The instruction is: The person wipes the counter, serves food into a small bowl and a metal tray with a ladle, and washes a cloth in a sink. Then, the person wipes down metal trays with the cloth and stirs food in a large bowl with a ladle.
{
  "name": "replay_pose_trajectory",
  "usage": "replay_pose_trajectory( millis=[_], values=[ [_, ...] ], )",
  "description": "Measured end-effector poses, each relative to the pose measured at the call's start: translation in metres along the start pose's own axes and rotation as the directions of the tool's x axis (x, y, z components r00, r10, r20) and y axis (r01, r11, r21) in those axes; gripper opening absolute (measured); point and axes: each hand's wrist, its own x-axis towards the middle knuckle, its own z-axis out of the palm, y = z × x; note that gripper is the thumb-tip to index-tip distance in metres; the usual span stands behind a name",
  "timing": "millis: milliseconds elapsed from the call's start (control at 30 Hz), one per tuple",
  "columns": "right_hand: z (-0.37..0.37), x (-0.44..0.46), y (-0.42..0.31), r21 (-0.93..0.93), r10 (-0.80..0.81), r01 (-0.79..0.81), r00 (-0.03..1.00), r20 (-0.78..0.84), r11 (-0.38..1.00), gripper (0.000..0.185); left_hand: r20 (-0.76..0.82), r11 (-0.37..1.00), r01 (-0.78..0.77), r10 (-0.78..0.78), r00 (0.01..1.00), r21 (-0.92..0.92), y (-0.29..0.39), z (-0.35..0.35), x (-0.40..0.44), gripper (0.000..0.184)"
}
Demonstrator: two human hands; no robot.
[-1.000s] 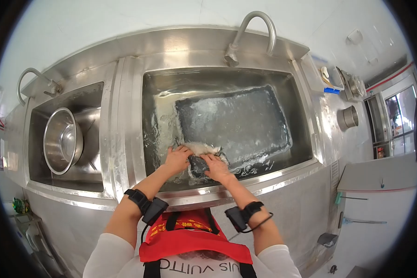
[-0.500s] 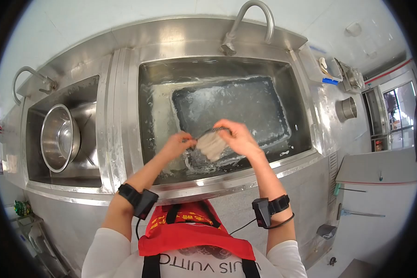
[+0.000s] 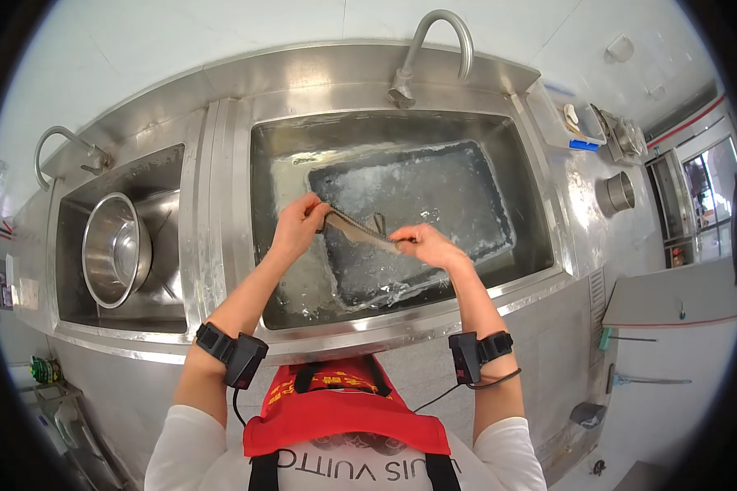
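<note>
Over the water-filled sink (image 3: 258,204), both of my hands hold a pale, floppy piece with a dark ridged edge (image 3: 359,229); its kind is unclear. My left hand (image 3: 297,225) pinches its upper left end. At its lower right end, my right hand (image 3: 428,246) is closed on the edge. The piece is stretched slantwise between the hands, and a small dark loop stands up near its middle. Beneath it, a dark rectangular shape with whitish borders (image 3: 434,192) lies in the water; whether it is a tray or a slab, I cannot tell.
A curved faucet (image 3: 440,20) rises behind the sink. In the smaller left sink sits a steel bowl (image 3: 110,250), with another faucet (image 3: 61,135) behind. A clear plastic bin (image 3: 553,114) and a metal pot (image 3: 615,191) stand on the right.
My left hand has moved up and left, and my right hand slightly down and right. The pale piece, earlier hanging like a fan, is now drawn out lengthwise between them.
</note>
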Motion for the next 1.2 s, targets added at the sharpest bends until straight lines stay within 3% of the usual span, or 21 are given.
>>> replay_pose_trajectory(
  millis=[33, 100, 200, 233, 300, 333, 433, 500, 533, 600, 667, 833, 867, 933, 1033, 1100, 1200],
  values=[
    [0.006, 0.003, 0.005, 0.015, 0.004, -0.004, 0.999, 0.054, 1.0, 0.028, 0.053, 0.976, 0.077, -0.068, 0.996, -0.205, -0.009, 0.005, -0.001, 0.011],
    [0.021, 0.003, 0.008, 0.06, -0.037, 0.028, 0.99, 0.138, 0.998, 0.03, 0.193, 0.788, 0.246, -0.164, 0.967, -0.565, -0.032, 0.017, -0.001, 0.01],
    [0.052, 0.008, -0.002, 0.08, -0.244, 0.259, 0.956, -0.162, 0.963, 0.029, 0.206, 0.885, 0.134, -0.044, 0.978, -0.445, -0.015, 0.034, -0.016, 0.008],
    [0.058, 0.013, -0.004, 0.154, -0.224, 0.246, 0.964, -0.145, 0.957, 0.028, 0.238, 0.899, 0.162, -0.067, 0.969, -0.406, -0.012, 0.038, -0.018, 0.009],
    [0.066, 0.023, -0.004, 0.3, -0.192, 0.217, 0.975, -0.111, 0.929, 0.027, 0.295, 0.932, 0.074, 0.037, 0.955, -0.355, -0.005, 0.04, -0.022, 0.009],
    [0.068, 0.026, -0.004, 0.226, -0.187, 0.216, 0.972, -0.141, 0.95, 0.026, 0.324, 0.943, 0.024, 0.09, 0.942, -0.332, -0.001, 0.038, -0.023, 0.01],
    [0.066, 0.026, 0.0, -0.015, -0.137, 0.137, 0.974, -0.179, 0.991, 0.023, 0.267, 0.875, 0.09, 0.046, 0.963, -0.476, 0.009, 0.028, -0.024, 0.011],
    [0.057, 0.02, 0.007, -0.188, -0.035, 0.008, 0.99, -0.14, 0.982, 0.021, 0.286, 0.942, 0.036, 0.064, 0.956, -0.333, 0.017, 0.015, -0.021, 0.01],
    [0.05, 0.019, 0.01, -0.273, -0.054, -0.001, 0.979, -0.195, 0.962, 0.019, 0.29, 0.965, 0.009, 0.07, 0.954, -0.263, 0.018, 0.01, -0.02, 0.01],
    [0.034, 0.018, 0.014, -0.43, -0.103, -0.037, 0.949, -0.299, 0.902, 0.017, 0.16, 0.977, -0.062, 0.096, 0.983, -0.202, 0.01, 0.0, -0.014, 0.009],
    [0.016, 0.014, 0.002, -0.439, -0.277, 0.03, 0.814, -0.511, 0.898, 0.014, 0.009, 0.982, -0.184, 0.185, 0.983, -0.035, 0.001, -0.012, -0.004, 0.008],
    [-0.006, -0.005, -0.042, -0.392, -0.482, 0.286, 0.429, -0.764, 0.875, 0.008, -0.275, 0.923, -0.33, 0.27, 0.923, -0.2, 0.013, -0.012, 0.002, 0.006],
    [-0.008, -0.007, -0.042, -0.375, -0.471, 0.292, 0.425, -0.773, 0.88, 0.008, -0.323, 0.901, -0.365, 0.281, 0.904, -0.236, 0.018, -0.009, 0.003, 0.006],
    [-0.01, -0.012, -0.037, -0.34, -0.446, 0.306, 0.417, -0.792, 0.889, 0.009, -0.287, 0.898, -0.426, 0.382, 0.878, -0.108, 0.025, -0.004, 0.002, 0.006],
    [-0.009, -0.013, -0.02, -0.476, -0.534, 0.252, 0.28, -0.798, 0.843, 0.008, -0.241, 0.874, -0.478, 0.484, 0.841, 0.087, 0.008, 0.009, 0.004, 0.007],
    [0.003, -0.016, 0.004, -0.46, -0.476, 0.166, 0.503, -0.721, 0.872, 0.009, -0.19, 0.859, -0.481, 0.509, 0.839, 0.176, -0.009, 0.024, 0.002, 0.007],
    [0.032, -0.018, 0.045, -0.519, -0.267, -0.053, 0.811, -0.521, 0.853, 0.011, 0.062, 0.854, -0.465, 0.464, 0.884, 0.233, -0.061, 0.05, -0.006, 0.005]
  ],
)
